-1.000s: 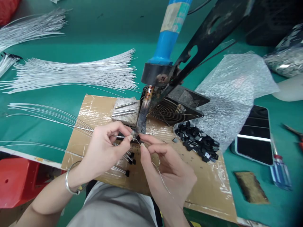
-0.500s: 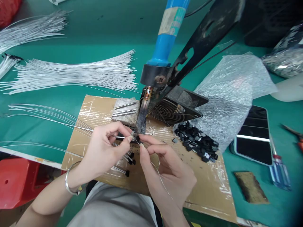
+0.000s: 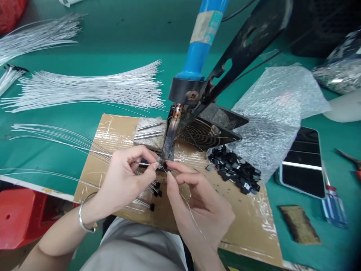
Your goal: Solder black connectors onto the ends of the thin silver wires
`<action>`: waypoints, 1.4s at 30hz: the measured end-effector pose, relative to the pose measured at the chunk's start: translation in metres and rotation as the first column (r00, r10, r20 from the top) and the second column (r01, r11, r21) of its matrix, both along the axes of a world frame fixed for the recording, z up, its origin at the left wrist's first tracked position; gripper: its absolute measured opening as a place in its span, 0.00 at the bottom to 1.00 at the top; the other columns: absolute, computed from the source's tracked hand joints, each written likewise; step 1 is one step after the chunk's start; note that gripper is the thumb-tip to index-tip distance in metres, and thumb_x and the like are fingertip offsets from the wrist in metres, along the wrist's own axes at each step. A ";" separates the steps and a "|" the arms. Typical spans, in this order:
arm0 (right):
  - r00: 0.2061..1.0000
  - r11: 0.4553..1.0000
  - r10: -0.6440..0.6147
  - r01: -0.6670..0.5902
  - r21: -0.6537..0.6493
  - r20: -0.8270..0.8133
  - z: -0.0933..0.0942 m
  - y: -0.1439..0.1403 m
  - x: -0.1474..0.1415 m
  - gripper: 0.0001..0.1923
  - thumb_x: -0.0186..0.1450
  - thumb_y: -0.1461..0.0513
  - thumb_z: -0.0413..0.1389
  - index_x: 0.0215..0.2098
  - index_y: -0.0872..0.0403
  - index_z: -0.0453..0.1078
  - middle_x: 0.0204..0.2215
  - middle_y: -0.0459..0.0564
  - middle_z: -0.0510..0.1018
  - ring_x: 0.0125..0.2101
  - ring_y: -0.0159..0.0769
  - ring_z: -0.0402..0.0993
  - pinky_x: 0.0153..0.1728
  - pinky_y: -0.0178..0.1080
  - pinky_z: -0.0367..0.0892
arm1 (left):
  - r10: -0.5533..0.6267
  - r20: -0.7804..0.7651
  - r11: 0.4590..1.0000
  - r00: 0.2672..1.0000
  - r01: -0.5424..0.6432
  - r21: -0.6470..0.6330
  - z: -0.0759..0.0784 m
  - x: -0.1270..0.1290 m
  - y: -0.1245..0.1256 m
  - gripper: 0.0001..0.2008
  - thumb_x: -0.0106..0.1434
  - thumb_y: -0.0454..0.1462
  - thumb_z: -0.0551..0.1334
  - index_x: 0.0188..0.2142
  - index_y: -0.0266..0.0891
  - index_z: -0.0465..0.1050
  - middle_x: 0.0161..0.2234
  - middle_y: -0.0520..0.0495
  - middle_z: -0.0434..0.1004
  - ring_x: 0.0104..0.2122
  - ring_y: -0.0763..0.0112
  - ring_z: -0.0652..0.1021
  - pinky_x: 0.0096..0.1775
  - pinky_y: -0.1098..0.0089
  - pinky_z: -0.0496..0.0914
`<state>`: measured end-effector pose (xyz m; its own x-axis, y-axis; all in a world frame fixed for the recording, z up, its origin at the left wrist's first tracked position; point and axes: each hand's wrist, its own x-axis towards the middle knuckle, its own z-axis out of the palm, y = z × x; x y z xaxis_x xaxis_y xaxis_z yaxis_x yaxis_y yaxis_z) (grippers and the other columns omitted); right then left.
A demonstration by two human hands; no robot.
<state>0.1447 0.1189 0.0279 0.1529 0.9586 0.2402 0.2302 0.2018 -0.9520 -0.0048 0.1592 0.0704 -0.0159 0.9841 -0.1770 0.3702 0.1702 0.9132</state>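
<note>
My left hand (image 3: 124, 177) pinches a thin white wire (image 3: 84, 147) with a small black part at its end, held against the tip of a mounted soldering iron (image 3: 170, 141) with a blue handle (image 3: 199, 41). My right hand (image 3: 197, 199) pinches a thin strand of solder wire (image 3: 191, 214) and holds its end at the same tip. Both hands work over a taped cardboard sheet (image 3: 113, 131). A few finished wires with black ends (image 3: 153, 190) lie under my left hand.
A pile of small black parts (image 3: 237, 171) lies right of the iron beside bubble wrap (image 3: 276, 109). A black fan (image 3: 208, 128) sits behind the tip. Bundles of white wires (image 3: 84, 86) cover the green table's left. A phone (image 3: 304, 162), a screwdriver (image 3: 334, 203) and a sponge (image 3: 299, 224) lie right.
</note>
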 end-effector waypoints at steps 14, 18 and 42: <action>1.000 1.000 -0.014 0.014 0.016 -0.008 -0.004 -0.002 -0.002 0.09 0.65 0.71 0.63 0.35 0.51 0.72 0.45 0.51 0.86 0.45 0.39 0.86 0.47 0.38 0.78 | 0.000 0.017 1.000 1.000 0.000 -0.012 0.000 -0.001 -0.001 0.03 0.58 0.33 0.65 0.28 0.40 0.77 0.33 0.47 0.83 0.32 0.66 0.80 0.28 0.69 0.67; 1.000 0.998 -0.016 0.016 0.057 0.013 -0.003 0.000 -0.003 0.09 0.65 0.71 0.62 0.35 0.51 0.72 0.44 0.52 0.87 0.43 0.39 0.86 0.45 0.39 0.80 | -0.002 0.011 1.000 1.000 0.002 -0.005 0.001 -0.001 -0.001 0.03 0.58 0.33 0.65 0.28 0.40 0.76 0.34 0.47 0.84 0.33 0.66 0.80 0.29 0.69 0.67; 0.996 0.995 -0.025 0.017 0.093 0.083 -0.001 -0.002 -0.002 0.10 0.65 0.71 0.62 0.35 0.50 0.72 0.44 0.51 0.87 0.41 0.39 0.86 0.43 0.38 0.79 | -0.004 0.022 1.000 1.000 0.005 -0.013 0.000 0.000 -0.001 0.03 0.58 0.33 0.65 0.28 0.40 0.76 0.34 0.46 0.83 0.34 0.65 0.80 0.29 0.69 0.66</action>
<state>0.1431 0.1173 0.0269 0.1486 0.9285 0.3403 0.3137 0.2821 -0.9066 -0.0045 0.1579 0.0708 -0.0073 0.9817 -0.1905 0.3508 0.1809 0.9188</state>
